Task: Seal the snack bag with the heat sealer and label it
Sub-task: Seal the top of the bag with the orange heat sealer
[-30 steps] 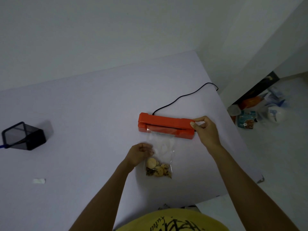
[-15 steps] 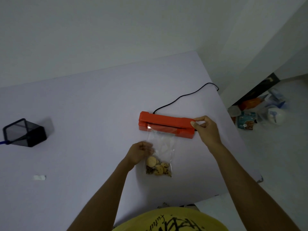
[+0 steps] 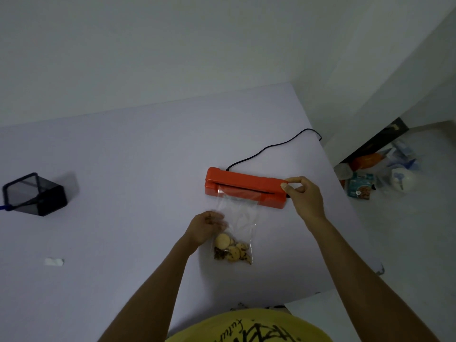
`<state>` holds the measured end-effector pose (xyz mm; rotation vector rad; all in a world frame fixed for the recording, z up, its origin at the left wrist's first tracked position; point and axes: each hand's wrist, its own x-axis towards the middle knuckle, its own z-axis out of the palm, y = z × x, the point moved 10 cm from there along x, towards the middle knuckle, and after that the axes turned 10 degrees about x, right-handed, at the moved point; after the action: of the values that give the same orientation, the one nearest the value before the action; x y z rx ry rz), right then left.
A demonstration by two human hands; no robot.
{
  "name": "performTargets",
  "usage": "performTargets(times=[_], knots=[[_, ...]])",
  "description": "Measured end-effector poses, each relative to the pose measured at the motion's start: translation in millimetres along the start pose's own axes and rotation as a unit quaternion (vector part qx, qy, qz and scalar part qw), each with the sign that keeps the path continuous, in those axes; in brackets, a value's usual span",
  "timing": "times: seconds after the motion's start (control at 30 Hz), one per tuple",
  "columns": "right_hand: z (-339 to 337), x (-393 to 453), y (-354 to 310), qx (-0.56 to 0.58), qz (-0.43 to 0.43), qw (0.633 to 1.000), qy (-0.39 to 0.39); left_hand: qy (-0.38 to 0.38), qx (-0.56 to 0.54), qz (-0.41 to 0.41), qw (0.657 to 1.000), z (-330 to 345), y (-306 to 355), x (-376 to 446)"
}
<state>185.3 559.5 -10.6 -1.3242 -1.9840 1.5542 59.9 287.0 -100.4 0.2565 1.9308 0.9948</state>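
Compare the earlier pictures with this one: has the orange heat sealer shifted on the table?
No. The heat sealer keeps the same distance from the table's right edge and the same angle; small shifts in the picture are the head camera's movement.

On the desk (image 3: 123, 156) before you, the bag (image 3: 235, 230) lies with its far edge in the sealer (image 3: 244, 187). Your left hand (image 3: 206, 227) touches the bag's left side; your right hand (image 3: 304, 196) is at the sealer's right end. A holder (image 3: 34, 195) stands far left.
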Motion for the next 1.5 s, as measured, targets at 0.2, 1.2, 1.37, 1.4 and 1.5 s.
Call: performTargets(times=[0.2,1.2,1.37,1.4,1.5], knots=[[-14,-20,-29,0.001,-0.028,0.994,0.104,0.011,0.002,-0.003,1.000,-1,3,-1],[78,-47,-163,-0.014,-0.151,0.987,-0.055,0.153,0.079,0.005,0.985,-56,20,3],[55,-47,11,-0.061,0.177,0.976,-0.108,0.138,0.102,0.104,0.980,-81,72,22],[54,-50,31,-0.051,0.209,0.970,-0.112,0.120,0.131,0.127,0.976,-80,82,27],[57,-56,55,0.040,0.257,0.961,-0.090,0.059,0.181,0.143,0.971,-73,96,38]])
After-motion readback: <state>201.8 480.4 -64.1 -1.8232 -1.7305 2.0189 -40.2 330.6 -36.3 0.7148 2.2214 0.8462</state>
